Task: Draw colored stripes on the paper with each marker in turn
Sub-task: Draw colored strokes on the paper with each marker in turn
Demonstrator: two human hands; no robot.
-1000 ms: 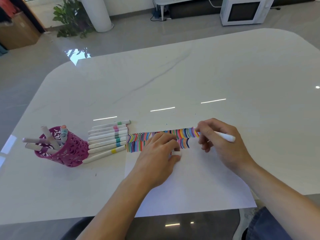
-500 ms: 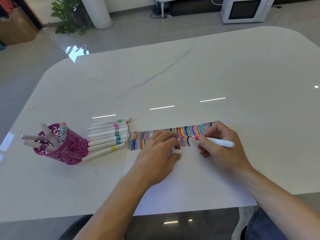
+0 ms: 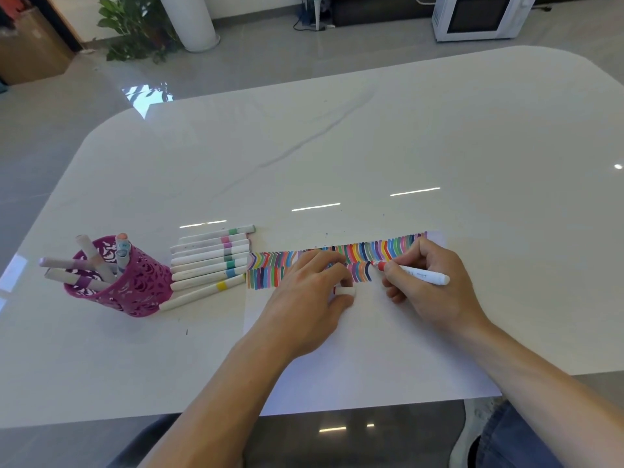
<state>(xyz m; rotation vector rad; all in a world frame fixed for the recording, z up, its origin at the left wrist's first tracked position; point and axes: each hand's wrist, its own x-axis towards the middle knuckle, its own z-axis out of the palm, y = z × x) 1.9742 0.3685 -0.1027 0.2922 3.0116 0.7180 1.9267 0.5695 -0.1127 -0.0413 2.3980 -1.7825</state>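
Nearest the viewer, white paper (image 3: 371, 359) lies flat on the table (image 3: 371, 146), its near edge slightly over the table's rim. Left hand (image 3: 304, 298) rests on the sheet's upper half, fingers curled, thumb and fingers pinching a white cap (image 3: 346, 291); the knuckles cover part of the stripes (image 3: 371, 251). Right hand (image 3: 435, 285), just beside it, holds a red-tipped marker (image 3: 418, 274) in a writing grip: thumb and fingers closed round the barrel close to the tip, barrel end pointing right. Tip sits at the right end of the lower stripe row; actual contact with the paper cannot be told. Upper row runs along the paper's far edge nearly full width. Lower row is shorter, from the left edge to about the tip. Left of the paper, a row of white markers (image 3: 209, 261) with coloured bands lies side by side, ends near the sheet's edge. Further left, a magenta openwork cup (image 3: 135, 292), tilted, holds several more markers. Beyond the table, on the grey floor: potted plant (image 3: 135, 25) far left, white microwave (image 3: 479, 15) far right.
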